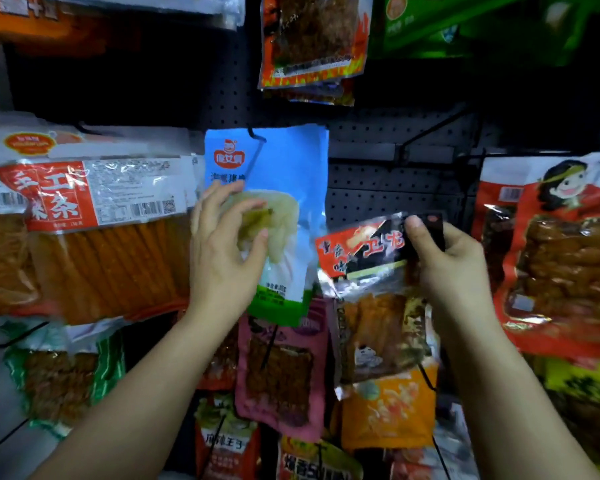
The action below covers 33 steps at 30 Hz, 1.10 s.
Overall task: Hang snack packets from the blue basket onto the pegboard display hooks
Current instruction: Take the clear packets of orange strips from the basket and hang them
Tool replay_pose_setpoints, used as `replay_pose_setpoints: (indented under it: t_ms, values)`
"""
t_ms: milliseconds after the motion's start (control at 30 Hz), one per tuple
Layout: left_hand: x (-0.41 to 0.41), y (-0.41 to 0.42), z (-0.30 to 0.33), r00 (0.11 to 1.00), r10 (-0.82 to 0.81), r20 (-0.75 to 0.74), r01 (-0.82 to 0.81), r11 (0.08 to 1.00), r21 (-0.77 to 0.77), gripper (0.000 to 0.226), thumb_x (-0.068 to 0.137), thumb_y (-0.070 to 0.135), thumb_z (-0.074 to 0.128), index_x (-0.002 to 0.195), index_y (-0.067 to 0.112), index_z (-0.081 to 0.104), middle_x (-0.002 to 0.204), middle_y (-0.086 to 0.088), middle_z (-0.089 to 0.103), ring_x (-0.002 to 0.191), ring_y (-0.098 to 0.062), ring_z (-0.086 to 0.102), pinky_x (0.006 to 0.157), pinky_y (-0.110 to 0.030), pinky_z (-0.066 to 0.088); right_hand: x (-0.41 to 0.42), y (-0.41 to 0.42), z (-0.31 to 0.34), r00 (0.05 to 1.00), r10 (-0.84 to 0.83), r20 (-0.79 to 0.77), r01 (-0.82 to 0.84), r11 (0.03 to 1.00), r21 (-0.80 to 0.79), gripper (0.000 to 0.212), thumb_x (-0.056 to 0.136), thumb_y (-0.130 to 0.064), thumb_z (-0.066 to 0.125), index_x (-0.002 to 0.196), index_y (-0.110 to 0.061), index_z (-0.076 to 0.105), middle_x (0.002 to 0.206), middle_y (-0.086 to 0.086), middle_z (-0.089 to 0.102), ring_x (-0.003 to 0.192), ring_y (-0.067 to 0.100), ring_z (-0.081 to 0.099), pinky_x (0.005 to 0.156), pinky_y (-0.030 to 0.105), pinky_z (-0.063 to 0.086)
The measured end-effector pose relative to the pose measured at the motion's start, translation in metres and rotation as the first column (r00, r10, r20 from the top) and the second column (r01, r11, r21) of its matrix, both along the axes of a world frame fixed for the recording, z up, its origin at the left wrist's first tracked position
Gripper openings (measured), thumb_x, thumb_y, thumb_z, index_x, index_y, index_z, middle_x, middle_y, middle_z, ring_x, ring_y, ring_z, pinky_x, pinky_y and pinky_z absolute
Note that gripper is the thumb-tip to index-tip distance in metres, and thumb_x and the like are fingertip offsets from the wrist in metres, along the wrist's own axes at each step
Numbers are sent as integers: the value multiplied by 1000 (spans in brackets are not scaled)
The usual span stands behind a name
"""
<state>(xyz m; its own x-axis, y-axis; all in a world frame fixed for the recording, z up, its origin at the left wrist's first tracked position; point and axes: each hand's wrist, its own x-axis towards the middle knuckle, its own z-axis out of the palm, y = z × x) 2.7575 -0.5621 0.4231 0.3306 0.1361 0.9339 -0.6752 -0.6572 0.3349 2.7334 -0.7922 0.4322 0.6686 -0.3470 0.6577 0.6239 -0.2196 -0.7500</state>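
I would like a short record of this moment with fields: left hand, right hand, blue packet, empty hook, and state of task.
left hand: left hand touches the front of the blue packet, fingers relaxed
right hand: right hand pinches the red and black packet at its top edge
blue packet: hangs on a hook of the pegboard
empty hook: a bare hook sticks out above the right hand
state of task: red and black packet not yet hung
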Motion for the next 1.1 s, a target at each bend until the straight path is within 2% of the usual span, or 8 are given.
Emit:
replay_pose_setpoints:
  t_ms: [67, 167, 300, 400, 533, 667, 900, 1100]
  values:
    - [-9, -15, 4, 995, -98, 21, 96, 991, 94, 23, 84, 4, 62, 105, 12, 66, 121, 6, 50, 126, -13, 39, 107, -15, 26, -17, -10, 5, 998, -56, 35, 55, 998, 15, 27, 94, -33, 57, 79, -14, 68, 78, 2, 72, 72, 17, 66, 65, 31, 49]
    - [-21, -40, 10, 966, -256, -23, 256, 951, 171, 16, 89, 11, 55, 100, 14, 67, 107, 11, 56, 109, -1, 49, 98, -10, 34, -38, -18, 14, 998, -34, 51, 30, 996, 79, 26, 96, -29, 54, 85, -10, 67, 79, 10, 66, 65, 20, 59, 56, 28, 48]
    - [-38, -70, 19, 798, -579, -166, 586, 810, -10, 29, 91, 57, 39, 99, 38, 59, 96, 25, 65, 100, 9, 57, 86, -8, 40, -53, -27, 24, 993, -76, 92, 69, 995, 76, 25, 98, -27, 51, 85, -12, 65, 91, 25, 69, 82, 43, 66, 74, 54, 52]
    - [-44, -89, 27, 651, -736, -186, 733, 673, -96, 56, 77, 77, 39, 107, 35, 59, 103, 25, 67, 105, 5, 59, 90, -13, 45, -56, -34, 30, 987, -128, 102, 119, 989, 83, 25, 98, -30, 50, 85, -13, 63, 95, 28, 66, 85, 45, 63, 80, 63, 47]
    - [-43, -112, 45, 589, -795, -145, 770, 607, -197, 31, 79, 50, 59, 104, 33, 53, 88, 29, 69, 85, 9, 65, 68, -10, 51, -53, -37, 36, 983, -127, 131, 118, 991, 69, 22, 98, -31, 50, 90, -18, 65, 91, 10, 73, 89, 26, 69, 84, 54, 53]
    - [-30, -121, 57, 684, -721, -114, 695, 691, -198, 21, 87, 26, 63, 102, 36, 52, 81, 37, 64, 77, 7, 64, 53, -12, 49, -45, -40, 42, 986, -66, 155, 68, 998, -2, 22, 97, -32, 51, 88, -21, 67, 88, 4, 74, 87, 21, 70, 82, 51, 55]
    - [-28, -126, 85, 733, -681, 8, 674, 724, -147, 20, 88, 26, 64, 98, 38, 52, 81, 18, 67, 66, -5, 63, 51, -16, 48, -41, -54, 66, 947, -85, 309, 105, 993, -49, 18, 94, -30, 57, 82, -21, 67, 85, 7, 72, 87, 25, 69, 79, 55, 54]
    - [-31, -141, 118, 709, -700, 87, 705, 703, -96, 20, 87, 23, 66, 97, 34, 52, 89, 6, 67, 73, -6, 65, 52, -18, 50, -42, -67, 99, 899, -150, 411, 185, 982, -47, 20, 95, -28, 57, 81, -16, 65, 81, 7, 70, 75, 20, 66, 66, 42, 53]
